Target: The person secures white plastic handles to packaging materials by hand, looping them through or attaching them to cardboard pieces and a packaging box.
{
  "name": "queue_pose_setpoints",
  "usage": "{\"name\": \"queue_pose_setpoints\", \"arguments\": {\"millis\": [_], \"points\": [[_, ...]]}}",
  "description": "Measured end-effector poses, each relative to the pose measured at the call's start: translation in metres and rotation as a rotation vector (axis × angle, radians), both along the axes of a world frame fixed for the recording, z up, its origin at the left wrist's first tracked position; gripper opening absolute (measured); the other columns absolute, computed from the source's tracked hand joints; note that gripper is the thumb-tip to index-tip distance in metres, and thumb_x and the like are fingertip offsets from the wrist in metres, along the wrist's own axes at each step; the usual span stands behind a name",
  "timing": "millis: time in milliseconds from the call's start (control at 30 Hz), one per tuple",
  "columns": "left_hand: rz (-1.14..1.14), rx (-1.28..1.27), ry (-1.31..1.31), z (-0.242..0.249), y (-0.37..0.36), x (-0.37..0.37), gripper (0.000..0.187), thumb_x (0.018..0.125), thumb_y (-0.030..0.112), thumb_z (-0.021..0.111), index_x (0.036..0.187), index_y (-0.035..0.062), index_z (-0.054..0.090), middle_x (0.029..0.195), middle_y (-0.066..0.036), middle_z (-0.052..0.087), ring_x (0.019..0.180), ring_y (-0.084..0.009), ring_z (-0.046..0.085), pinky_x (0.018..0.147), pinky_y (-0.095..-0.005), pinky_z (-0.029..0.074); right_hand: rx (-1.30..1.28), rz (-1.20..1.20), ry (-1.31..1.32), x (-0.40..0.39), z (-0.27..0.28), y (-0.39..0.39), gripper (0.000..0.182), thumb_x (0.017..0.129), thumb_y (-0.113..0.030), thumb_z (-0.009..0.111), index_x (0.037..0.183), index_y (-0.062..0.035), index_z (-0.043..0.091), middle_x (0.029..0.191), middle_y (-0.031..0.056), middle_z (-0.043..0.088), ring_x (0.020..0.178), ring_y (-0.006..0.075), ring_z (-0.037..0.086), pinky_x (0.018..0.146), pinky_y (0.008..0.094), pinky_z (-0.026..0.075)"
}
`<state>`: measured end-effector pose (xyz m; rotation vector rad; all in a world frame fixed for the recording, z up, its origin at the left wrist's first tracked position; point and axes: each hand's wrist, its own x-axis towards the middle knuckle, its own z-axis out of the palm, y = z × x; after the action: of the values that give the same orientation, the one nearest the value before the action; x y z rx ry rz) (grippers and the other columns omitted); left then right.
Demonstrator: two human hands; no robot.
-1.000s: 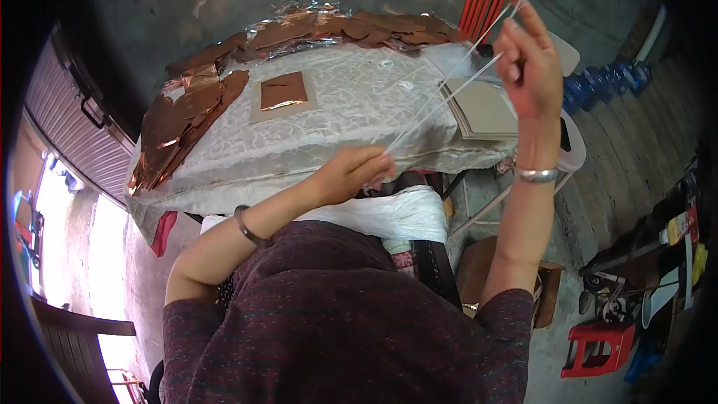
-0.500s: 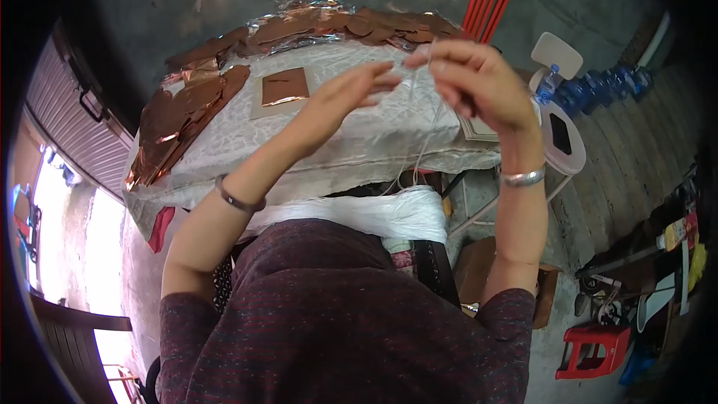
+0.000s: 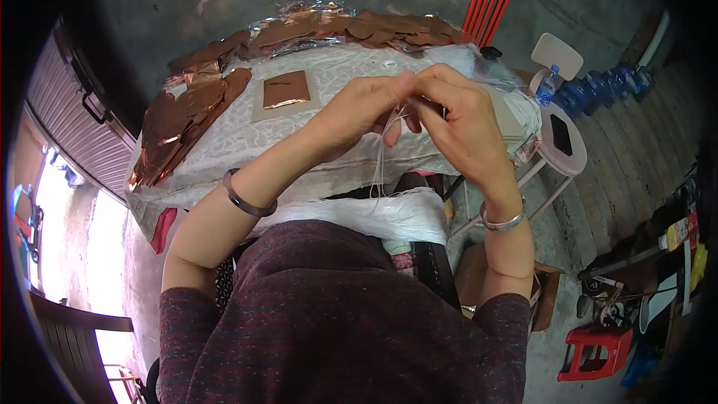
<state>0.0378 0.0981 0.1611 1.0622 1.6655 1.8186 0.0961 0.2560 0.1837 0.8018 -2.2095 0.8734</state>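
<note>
The left hand (image 3: 359, 108) and the right hand (image 3: 456, 116) meet fingertip to fingertip, both pinched closed on thin white threads (image 3: 381, 161) that hang from between them down to a white thread bundle (image 3: 374, 213) lying just below the wrists. Beyond the hands, the table (image 3: 247, 142) under a pale patterned cloth carries a copper foil square on card (image 3: 286, 90), with copper foil sheets (image 3: 179, 116) heaped farther off past the left hand.

Both hands meet over the near edge of the white patterned tablecloth (image 3: 314, 142). Beyond the grip the cloth lies bare up to the copper foil square on grey card (image 3: 284, 91). Heaped copper foil sheets (image 3: 187, 105) crowd the far left; the white fibre bundle (image 3: 374, 213) lies directly beneath.
</note>
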Motion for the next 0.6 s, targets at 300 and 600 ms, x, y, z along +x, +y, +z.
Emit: {"name": "queue_pose_setpoints", "arguments": {"millis": [300,600], "points": [[0.243,-0.106,0.036,-0.003,-0.006,0.011,0.027,0.089,0.027,0.049,0.088,0.0032,0.061,0.056,0.003,0.048,0.045,-0.0031,0.038,0.044,-0.0187,0.031,0.056,-0.127,0.088,0.000,-0.012,0.006,0.012,0.074,0.005,0.056,0.084,0.0008,0.061,0.074,0.0077,0.056,0.063,0.0157,0.055,0.055,0.0237,0.041],[0.189,-0.238,0.001,-0.005,-0.019,0.007,0.028,0.087,0.029,0.053,0.082,0.0044,0.066,0.052,0.007,0.038,0.046,-0.0029,0.030,0.044,-0.0173,0.026,-0.020,-0.048,0.109,0.000,-0.020,0.015,0.013,0.074,0.004,0.057,0.085,0.0002,0.062,0.076,0.0074,0.057,0.065,0.0142,0.054,0.055,0.0228,0.041]]}}
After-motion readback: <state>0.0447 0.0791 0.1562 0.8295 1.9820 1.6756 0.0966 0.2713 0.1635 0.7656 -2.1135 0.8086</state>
